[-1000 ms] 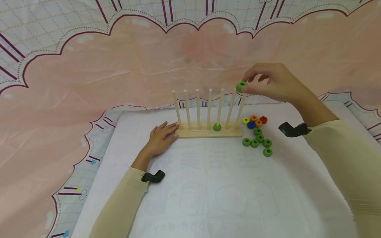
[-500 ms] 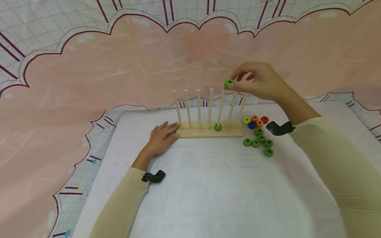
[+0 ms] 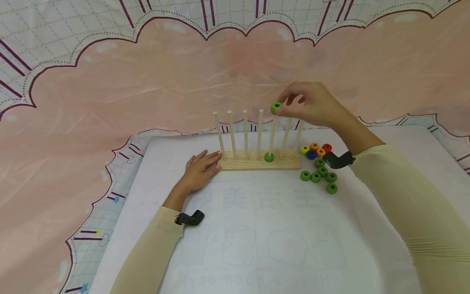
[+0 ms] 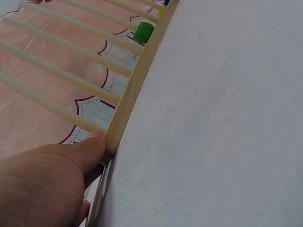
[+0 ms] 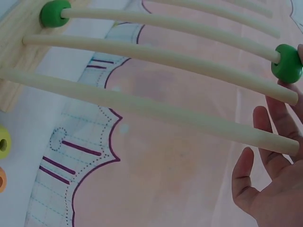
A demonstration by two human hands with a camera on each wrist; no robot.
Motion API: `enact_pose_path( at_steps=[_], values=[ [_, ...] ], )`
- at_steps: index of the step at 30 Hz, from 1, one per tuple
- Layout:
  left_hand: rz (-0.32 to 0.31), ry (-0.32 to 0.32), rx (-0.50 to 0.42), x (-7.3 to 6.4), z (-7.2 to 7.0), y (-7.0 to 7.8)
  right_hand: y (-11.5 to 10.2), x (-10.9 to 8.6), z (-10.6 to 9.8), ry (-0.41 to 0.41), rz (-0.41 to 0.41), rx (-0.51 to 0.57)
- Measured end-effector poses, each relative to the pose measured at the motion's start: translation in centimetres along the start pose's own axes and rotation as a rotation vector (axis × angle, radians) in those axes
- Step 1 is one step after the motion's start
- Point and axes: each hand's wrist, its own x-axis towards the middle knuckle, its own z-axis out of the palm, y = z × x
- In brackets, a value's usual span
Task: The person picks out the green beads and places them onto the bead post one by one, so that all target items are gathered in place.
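While a pink scalloped-pattern cloth (image 3: pixel 147 85) is extending behind a white sheet (image 3: pixel 257 232), a seven-peg wooden rack (image 3: pixel 242 164) is standing on the sheet. The right hand (image 3: pixel 309 102) is pinching a green bead (image 3: pixel 273 108) at the tip of the fifth peg (image 3: pixel 273 132) from the left; the left hand (image 3: pixel 200 170) is resting, fingers extended, against the rack's left end. Another green bead (image 3: pixel 269 158) is sitting at that peg's foot, and loose beads (image 3: pixel 315 180) are lying near the rack's right end.

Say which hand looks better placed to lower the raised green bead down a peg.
Probably the right hand: it pinches the raised bead at the tip of the peg that has a lower bead at its foot. The left hand touches the base at its left end, away from that peg.
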Motion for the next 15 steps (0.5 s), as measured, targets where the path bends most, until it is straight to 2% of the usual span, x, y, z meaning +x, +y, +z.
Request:
enact_pose_path(
  at_steps=[15],
  values=[
    [-0.003, 0.0, -0.01, 0.06, -0.01, 0.04, 0.83, -0.17, 0.99, -0.073, 0.016, 0.026]
  ],
)
